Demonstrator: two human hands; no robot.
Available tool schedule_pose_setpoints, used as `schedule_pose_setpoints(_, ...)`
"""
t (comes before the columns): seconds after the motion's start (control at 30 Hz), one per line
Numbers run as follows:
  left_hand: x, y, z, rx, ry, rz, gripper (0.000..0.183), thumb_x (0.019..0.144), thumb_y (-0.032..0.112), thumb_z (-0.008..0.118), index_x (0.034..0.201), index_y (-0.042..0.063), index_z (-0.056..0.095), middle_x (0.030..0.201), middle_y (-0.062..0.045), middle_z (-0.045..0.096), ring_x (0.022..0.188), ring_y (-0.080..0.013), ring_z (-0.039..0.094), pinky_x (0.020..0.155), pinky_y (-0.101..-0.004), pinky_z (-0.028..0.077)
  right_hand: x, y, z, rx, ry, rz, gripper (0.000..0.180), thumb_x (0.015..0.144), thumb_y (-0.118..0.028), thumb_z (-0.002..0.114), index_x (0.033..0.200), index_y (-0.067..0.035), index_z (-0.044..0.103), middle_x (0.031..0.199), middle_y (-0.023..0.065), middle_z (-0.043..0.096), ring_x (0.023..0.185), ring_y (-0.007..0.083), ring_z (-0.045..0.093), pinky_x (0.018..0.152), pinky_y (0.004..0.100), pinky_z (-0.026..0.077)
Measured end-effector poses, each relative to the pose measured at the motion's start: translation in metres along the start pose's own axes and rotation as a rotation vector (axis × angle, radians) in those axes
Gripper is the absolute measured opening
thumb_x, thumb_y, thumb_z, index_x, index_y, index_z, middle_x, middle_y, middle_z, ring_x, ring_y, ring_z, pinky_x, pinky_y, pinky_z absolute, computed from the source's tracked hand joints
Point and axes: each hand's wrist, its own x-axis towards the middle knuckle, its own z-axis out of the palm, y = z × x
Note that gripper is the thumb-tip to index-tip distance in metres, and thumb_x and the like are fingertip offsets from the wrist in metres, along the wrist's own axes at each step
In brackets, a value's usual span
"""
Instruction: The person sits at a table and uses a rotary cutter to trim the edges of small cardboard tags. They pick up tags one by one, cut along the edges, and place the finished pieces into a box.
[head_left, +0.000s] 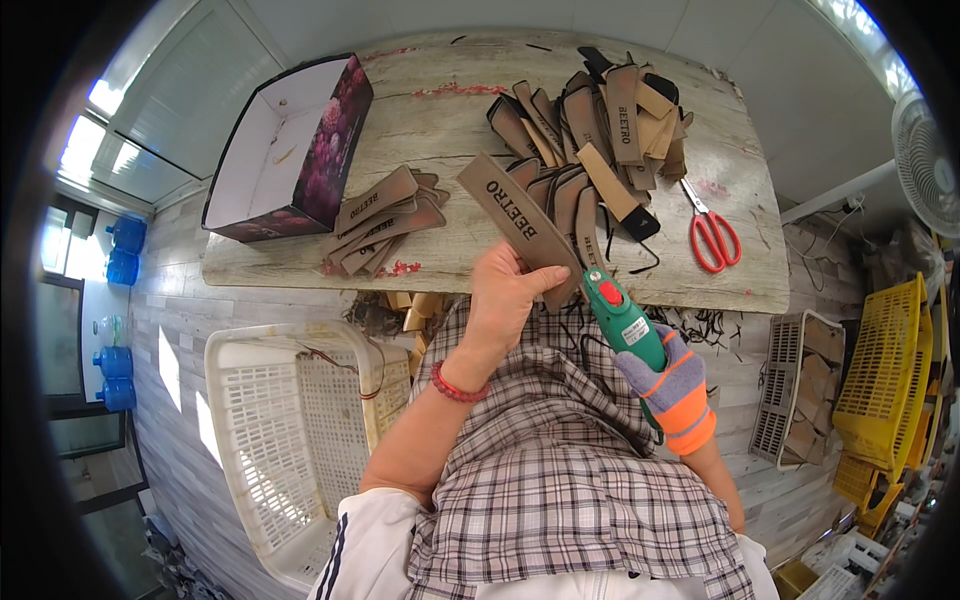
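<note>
My bare left hand (506, 300) pinches a long brown leather-like strip (510, 206) bearing printed letters, thumb on top near its lower end. In my gloved right hand (671, 379) is a green handheld power tool (626, 322) with a red button; its head meets the edge of the strip, and the exact contact is hidden. Behind the strip lies a heap of similar pieces (589, 120), some with black or tan backing showing. A smaller fanned stack of brown strips (386, 214) rests at the left. Red-handled scissors (715, 238) lie to the right.
An open floral cardboard box (330, 142) stands on the table's left. Below the table edge are a white plastic basket (281, 341) at left and a crate of tan pieces (814, 390) at right. Yellow crates (885, 375) and a fan (926, 161) are farther right. Black trimmings litter the floor.
</note>
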Motion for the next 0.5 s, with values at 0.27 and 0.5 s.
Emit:
schedule_pose_setpoints(0.27,-0.003,0.007,-0.013,0.055,0.08,0.033,0.02,0.076,-0.006,0.062,0.095,0.0,0.06,0.09,-0.008,0.065,0.076,-0.0137,0.061,0.07,-0.0255,0.05,0.009,-0.004,0.004,0.089,0.004,0.015,0.046,0.073,-0.025,0.076,0.106,0.002,0.057,0.075,0.0052,0.064,0.063,0.0076,0.058,0.057,0.0222,0.047)
schedule_pose_setpoints(0.5,0.047,0.034,-0.062,-0.063,0.285,0.057,0.019,0.083,0.01,0.063,0.098,0.001,0.058,0.088,-0.008,0.064,0.076,-0.0139,0.061,0.068,-0.0252,0.05,0.007,0.001,0.002,0.145,-0.008,0.064,0.042,0.075,-0.022,0.075,0.105,0.0,0.057,0.072,0.002,0.061,0.058,0.0055,0.053,0.052,0.0209,0.044)
